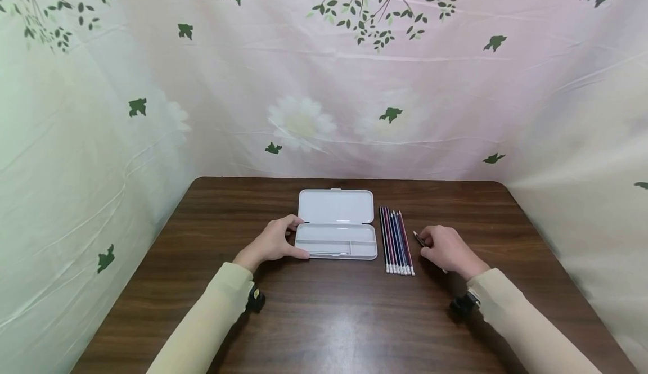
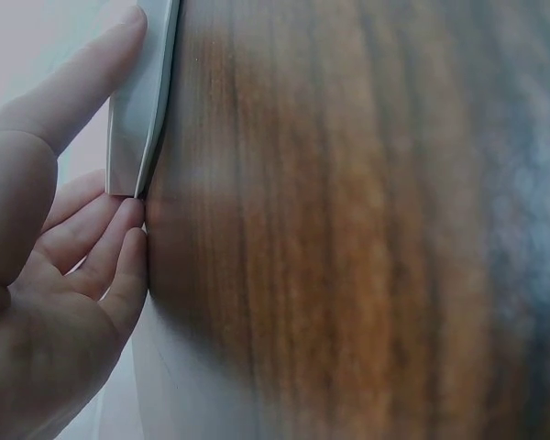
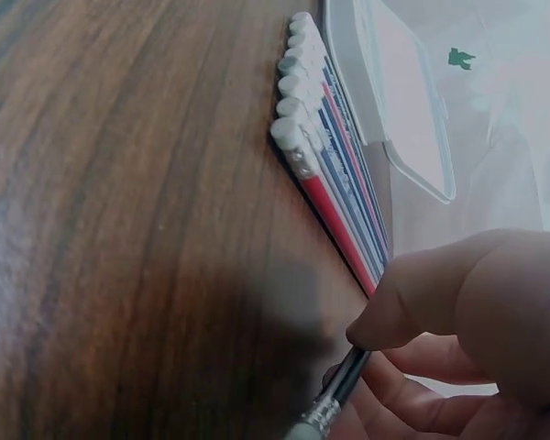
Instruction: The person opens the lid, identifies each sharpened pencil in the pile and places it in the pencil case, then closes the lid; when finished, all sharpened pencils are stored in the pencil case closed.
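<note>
A white pencil case [image 1: 336, 233] lies unfolded on the table, its lid [image 1: 336, 206] leaning back and its divided tray facing up. My left hand [image 1: 275, 242] holds the case's left end, thumb along the front edge and fingers round the side. In the left wrist view, the thumb [image 2: 82, 78] lies against the case wall [image 2: 139, 119]. My right hand [image 1: 448, 248] pinches a dark pencil [image 3: 348, 374] with a white eraser between thumb and fingers. To the left of that hand, several pencils [image 1: 396, 242] lie side by side, erasers toward me.
The brown wooden table [image 1: 324, 318] ends in a back edge close to a patterned cloth backdrop [image 1: 334, 81]. Cloth also hangs along both sides. The row of pencils lies close to the right side of the case.
</note>
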Available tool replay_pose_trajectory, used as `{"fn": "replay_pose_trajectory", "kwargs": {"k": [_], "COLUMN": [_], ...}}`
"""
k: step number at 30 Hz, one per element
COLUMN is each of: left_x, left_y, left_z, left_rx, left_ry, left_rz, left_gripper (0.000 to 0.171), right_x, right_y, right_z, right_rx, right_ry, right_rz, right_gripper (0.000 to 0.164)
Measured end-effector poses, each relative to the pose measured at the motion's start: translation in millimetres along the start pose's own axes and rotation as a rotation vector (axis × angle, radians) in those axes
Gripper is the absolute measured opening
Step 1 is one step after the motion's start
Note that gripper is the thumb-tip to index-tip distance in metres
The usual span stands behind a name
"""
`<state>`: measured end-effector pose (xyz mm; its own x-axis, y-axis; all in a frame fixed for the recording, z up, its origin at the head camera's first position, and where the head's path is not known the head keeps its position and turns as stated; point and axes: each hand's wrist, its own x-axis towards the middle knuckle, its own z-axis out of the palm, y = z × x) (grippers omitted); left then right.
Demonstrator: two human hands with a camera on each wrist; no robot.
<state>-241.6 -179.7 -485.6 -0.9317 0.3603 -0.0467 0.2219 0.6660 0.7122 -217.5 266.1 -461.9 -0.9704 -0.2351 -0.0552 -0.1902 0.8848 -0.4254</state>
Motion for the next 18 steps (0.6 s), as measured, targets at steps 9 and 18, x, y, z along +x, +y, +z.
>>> {"fn": "replay_pose_trajectory", "kwargs": {"k": [9,18], "left_x": [-0.6,-0.7], "left_y": [-0.5,-0.4], "left_z": [-0.7,-0.8], "left_rx": [0.006,0.005], "left_ry": [0.001,0.000], "left_rz": [0.009,0.009], "left_gripper": [0.086,0.087], "right_x": [2,6], "right_y": [-6,-24], "right_z": [-8,-6], "right_rx": [0.050,0.072], "right_ry": [0.033,0.116], "right_rz": [-0.044,-0.179], "right_gripper": [0.027,0.019]}}
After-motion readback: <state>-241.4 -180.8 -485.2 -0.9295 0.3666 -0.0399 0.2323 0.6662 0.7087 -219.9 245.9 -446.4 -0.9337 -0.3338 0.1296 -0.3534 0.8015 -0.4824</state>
